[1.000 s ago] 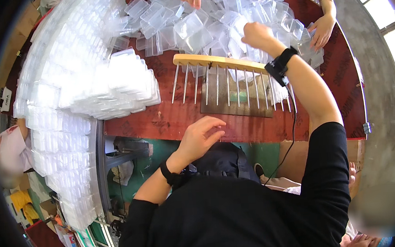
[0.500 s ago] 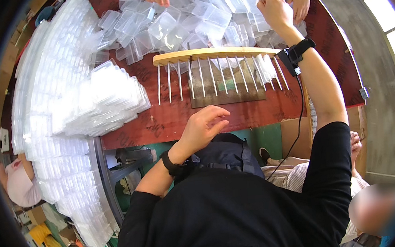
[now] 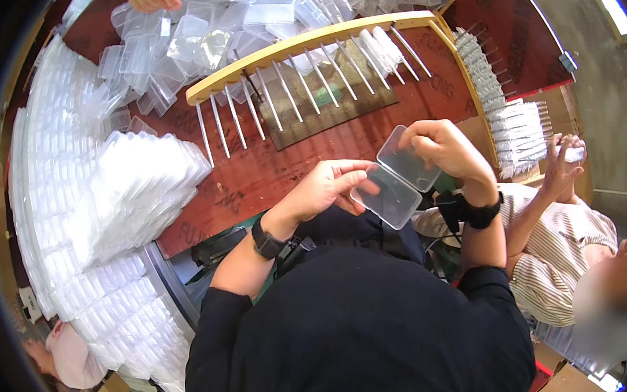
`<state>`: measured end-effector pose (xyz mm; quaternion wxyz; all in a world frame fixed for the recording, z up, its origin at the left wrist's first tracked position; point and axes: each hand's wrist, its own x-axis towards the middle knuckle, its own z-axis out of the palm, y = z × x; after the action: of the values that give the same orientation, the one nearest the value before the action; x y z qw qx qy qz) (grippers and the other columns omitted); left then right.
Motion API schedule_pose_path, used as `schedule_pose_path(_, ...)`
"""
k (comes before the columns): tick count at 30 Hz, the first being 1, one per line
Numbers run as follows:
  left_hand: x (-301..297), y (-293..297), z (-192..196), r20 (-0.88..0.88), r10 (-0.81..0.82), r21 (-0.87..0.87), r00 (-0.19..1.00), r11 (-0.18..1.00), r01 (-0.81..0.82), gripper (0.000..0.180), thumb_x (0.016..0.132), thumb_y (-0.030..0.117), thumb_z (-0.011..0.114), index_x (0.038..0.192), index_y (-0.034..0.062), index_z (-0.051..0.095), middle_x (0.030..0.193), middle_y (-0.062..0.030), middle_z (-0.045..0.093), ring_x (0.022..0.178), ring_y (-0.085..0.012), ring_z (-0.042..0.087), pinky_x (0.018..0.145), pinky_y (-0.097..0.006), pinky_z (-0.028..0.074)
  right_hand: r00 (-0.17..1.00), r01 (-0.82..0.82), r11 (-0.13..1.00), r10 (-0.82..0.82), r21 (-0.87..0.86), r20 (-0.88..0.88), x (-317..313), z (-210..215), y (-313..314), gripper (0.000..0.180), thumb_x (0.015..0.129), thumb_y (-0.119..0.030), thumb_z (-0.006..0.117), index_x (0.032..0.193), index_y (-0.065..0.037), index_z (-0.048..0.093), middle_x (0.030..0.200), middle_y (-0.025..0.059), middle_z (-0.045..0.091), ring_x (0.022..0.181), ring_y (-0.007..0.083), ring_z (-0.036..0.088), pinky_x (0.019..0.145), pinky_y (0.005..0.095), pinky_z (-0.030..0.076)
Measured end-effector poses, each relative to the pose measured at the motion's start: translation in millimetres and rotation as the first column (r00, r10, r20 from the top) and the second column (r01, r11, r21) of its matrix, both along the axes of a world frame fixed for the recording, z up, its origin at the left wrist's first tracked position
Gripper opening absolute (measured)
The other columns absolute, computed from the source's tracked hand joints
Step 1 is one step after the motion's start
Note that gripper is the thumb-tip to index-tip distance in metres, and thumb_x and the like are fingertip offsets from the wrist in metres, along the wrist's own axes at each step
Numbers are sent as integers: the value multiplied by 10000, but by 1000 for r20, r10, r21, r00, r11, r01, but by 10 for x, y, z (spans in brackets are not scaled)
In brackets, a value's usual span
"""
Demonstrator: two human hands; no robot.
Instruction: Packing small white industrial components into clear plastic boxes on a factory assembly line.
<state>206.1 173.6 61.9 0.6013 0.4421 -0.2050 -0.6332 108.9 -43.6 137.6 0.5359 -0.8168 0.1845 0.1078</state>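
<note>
Both hands, left hand (image 3: 331, 187) and right hand (image 3: 442, 149), grip the open hinged clear box (image 3: 397, 178); lid should fold squarely; press edges evenly.

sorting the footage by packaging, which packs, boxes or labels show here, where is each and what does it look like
Hinged clear plastic box: open, flat and rectangular, held between left hand and right hand.
Loose clear boxes: heap beyond the wooden rack, far side of the red table.
Stacked clear boxes: white-looking rows, left.
Lettering on the table: dark, faint.
No screens.
</note>
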Motion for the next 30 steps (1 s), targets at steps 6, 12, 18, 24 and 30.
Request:
schedule_pose_path(6, 33, -341, -297, -205, 163, 180, 965, 975, -127, 382, 915, 260, 510, 1211, 22, 474, 1078, -153, 591, 810, -232, 651, 654, -330, 567, 912, 227, 472, -409, 852, -16, -241, -886, -402, 474, 920, -306, 481, 1273, -1, 400, 1038, 90, 580, 848, 154, 578, 713, 298, 501)
schedule_pose_path(12, 22, -654, -433, -274, 350, 209, 896, 931, -300, 343, 919, 282, 502, 1158, 38, 470, 1105, -149, 584, 900, -252, 637, 696, -337, 558, 913, 159, 187, -400, 969, -73, -376, -1353, -268, 590, 850, -354, 592, 1308, -48, 382, 1225, 117, 505, 1033, 226, 541, 835, 389, 481)
schedule_pose_path(18, 33, -970, -520, -222, 409, 238, 885, 903, -358, 312, 909, 260, 523, 1131, 42, 500, 1060, -122, 604, 864, -214, 638, 694, -297, 554, 942, 35, 188, -335, 982, 30, -100, -1572, -656, 562, 868, -365, 558, 1312, -66, 387, 1230, 104, 513, 1033, 222, 542, 858, 397, 468)
schedule_pose_path(24, -3, -1278, -561, 20, 566, 271, 824, 790, -550, 270, 890, 209, 564, 1096, 43, 512, 1017, -97, 609, 853, -182, 626, 704, -286, 542, 957, 112, 590, -281, 799, 73, -1, -1450, -1052, 552, 828, -134, 599, 1318, -22, 370, 1208, 126, 517, 975, 201, 567, 794, 312, 500)
schedule_pose_path(30, -56, -1329, -567, -37, 504, 343, 863, 817, -463, 252, 882, 196, 577, 1072, 44, 513, 1022, -98, 601, 891, -196, 624, 725, -287, 536, 989, -72, 761, -30, 645, 146, -10, -1464, -1350, 736, 682, 69, 673, 1335, -17, 345, 1171, 101, 517, 974, 180, 554, 814, 284, 481)
